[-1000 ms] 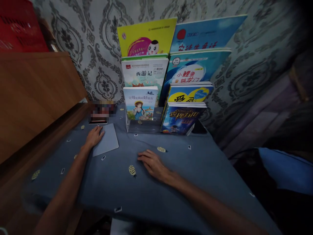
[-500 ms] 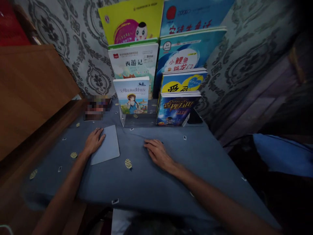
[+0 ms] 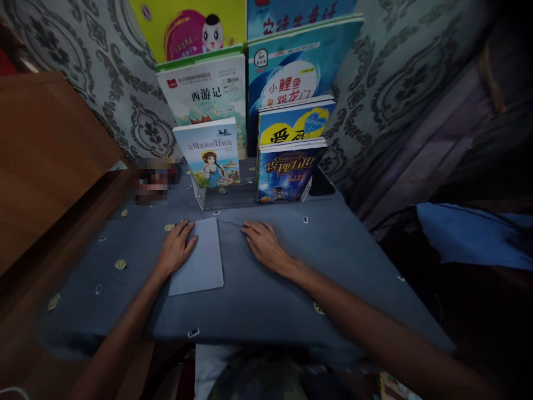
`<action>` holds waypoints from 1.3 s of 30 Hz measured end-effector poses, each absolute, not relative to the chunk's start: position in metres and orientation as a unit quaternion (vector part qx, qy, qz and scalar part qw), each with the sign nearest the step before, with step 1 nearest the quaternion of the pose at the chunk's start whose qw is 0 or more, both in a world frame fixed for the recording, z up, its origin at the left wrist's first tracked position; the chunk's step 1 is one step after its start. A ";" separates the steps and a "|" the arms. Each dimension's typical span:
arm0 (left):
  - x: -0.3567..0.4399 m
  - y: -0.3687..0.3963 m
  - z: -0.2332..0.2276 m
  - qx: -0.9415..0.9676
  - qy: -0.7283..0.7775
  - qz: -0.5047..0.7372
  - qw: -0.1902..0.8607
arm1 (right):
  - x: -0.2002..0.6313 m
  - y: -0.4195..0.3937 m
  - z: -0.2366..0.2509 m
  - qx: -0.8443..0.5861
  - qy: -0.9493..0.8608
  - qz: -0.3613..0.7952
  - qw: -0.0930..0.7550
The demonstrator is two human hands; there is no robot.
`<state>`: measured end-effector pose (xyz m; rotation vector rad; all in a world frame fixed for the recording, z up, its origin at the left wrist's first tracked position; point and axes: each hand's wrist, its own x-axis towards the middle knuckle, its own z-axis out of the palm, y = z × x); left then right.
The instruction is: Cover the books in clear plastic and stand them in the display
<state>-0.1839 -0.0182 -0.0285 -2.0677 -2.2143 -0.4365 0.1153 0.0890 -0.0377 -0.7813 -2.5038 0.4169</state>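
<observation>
Flat on the cloth-covered table [image 3: 266, 303] lies a thin, pale blue-grey rectangle [image 3: 202, 255] with rounded corners; it looks like a notebook or pad, but no print shows. My left hand [image 3: 177, 249] rests over its left edge, fingers stretched out and flat rather than wrapped round it. To the right of the pad, my right hand [image 3: 266, 247] lies palm down on the cloth with its fingers extended and nothing in them. A gap of bare cloth separates it from the pad.
Behind my hands a clear stand [image 3: 208, 195] holds upright children's books, including a white one [image 3: 212, 158] and a dark blue one [image 3: 285, 172]. A black flat object [image 3: 322, 183] lies right of the stand. A wooden panel [image 3: 54, 161] borders the left.
My left hand has slid the pale pad to the right across the cloth, over a printed pineapple. My right hand stays flat on the cloth; the camera view has shifted somewhat.
</observation>
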 end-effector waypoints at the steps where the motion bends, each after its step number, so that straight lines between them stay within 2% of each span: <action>1: -0.177 -0.016 -0.028 -0.677 -0.720 -0.145 0.036 | 0.116 0.091 -0.037 -0.295 -0.914 0.151 0.235; 19: -0.060 0.044 -0.035 -0.750 -0.630 -0.202 -0.016 | 0.142 0.136 -0.032 -0.397 -0.886 0.109 0.213; 26: -0.114 0.037 -0.034 -0.706 -0.678 -0.203 -0.020 | 0.167 0.149 -0.034 -0.437 -0.874 0.087 0.194; 33: -0.197 0.011 -0.028 -0.583 -0.799 -0.137 0.056 | 0.195 0.154 -0.033 -0.487 -0.854 0.060 0.171; 39: -0.196 0.004 -0.017 -0.539 -0.826 -0.127 0.106 | 0.184 0.137 -0.023 -0.495 -0.850 0.048 0.174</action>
